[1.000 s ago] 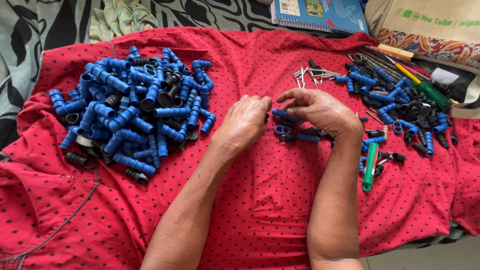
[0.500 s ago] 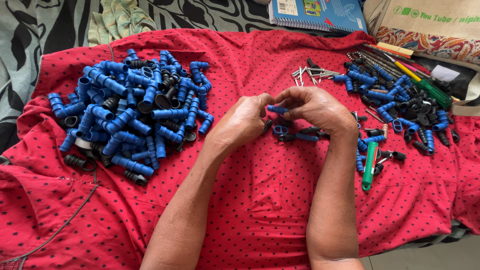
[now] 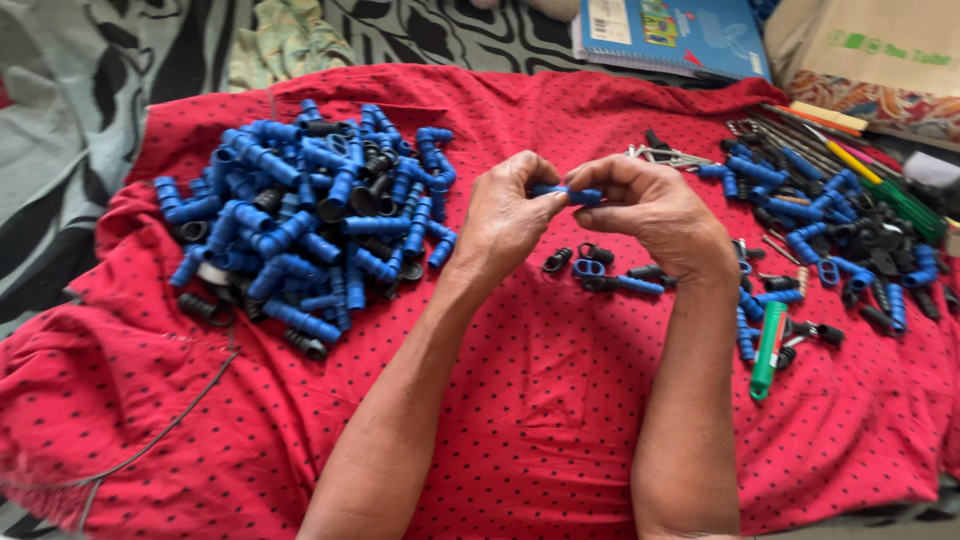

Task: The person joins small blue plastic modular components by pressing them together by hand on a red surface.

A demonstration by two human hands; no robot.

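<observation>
Careful: your left hand [image 3: 510, 215] and right hand [image 3: 650, 205] both pinch one small blue tube [image 3: 570, 194], fingers closed on its ends, above the red cloth [image 3: 520, 400]. If your grip loosens, I think it could drop among the loose pieces [image 3: 600, 272] below.
</observation>
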